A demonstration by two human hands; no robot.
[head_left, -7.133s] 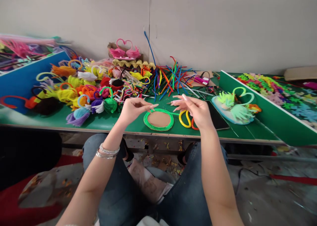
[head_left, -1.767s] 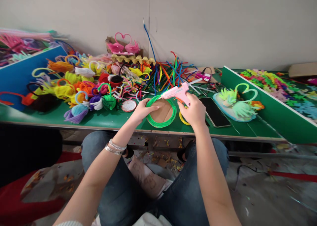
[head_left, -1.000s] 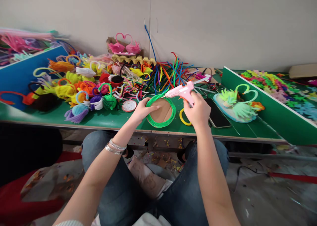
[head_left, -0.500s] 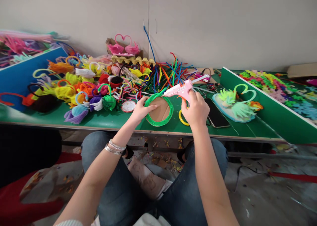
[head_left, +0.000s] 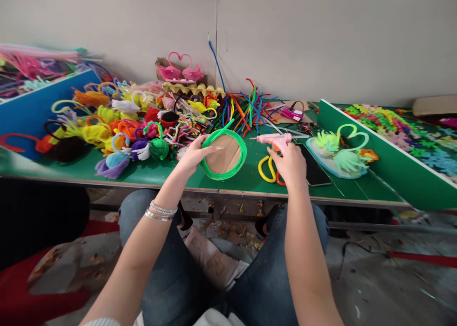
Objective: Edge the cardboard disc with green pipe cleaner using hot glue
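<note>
My left hand (head_left: 195, 155) grips the left edge of a round cardboard disc (head_left: 224, 155), its thumb lying over the face. Green pipe cleaner (head_left: 244, 160) runs around the disc's rim, and a loose end sticks up at the top. My right hand (head_left: 291, 165) is closed on a pink glue gun (head_left: 274, 139), low over the table, its nozzle pointing left towards the disc but apart from it. Beneath that hand lie yellow and orange looped handles (head_left: 266, 170), partly hidden by the fingers. A black phone (head_left: 316, 169) rests just right of it.
Pipe-cleaner swans (head_left: 110, 162) and other bundles crowd the green table's left side. Loose pipe cleaners (head_left: 246, 109) lie at the back. A swan pair on a base (head_left: 337, 157) stands right, before a green divider (head_left: 385, 159). A pink swan pair (head_left: 180, 73) sits at the back.
The glue gun has moved right and down, away from the disc's rim, and now lies more level. My left hand has shifted the disc slightly left. More of the looped handles shows.
</note>
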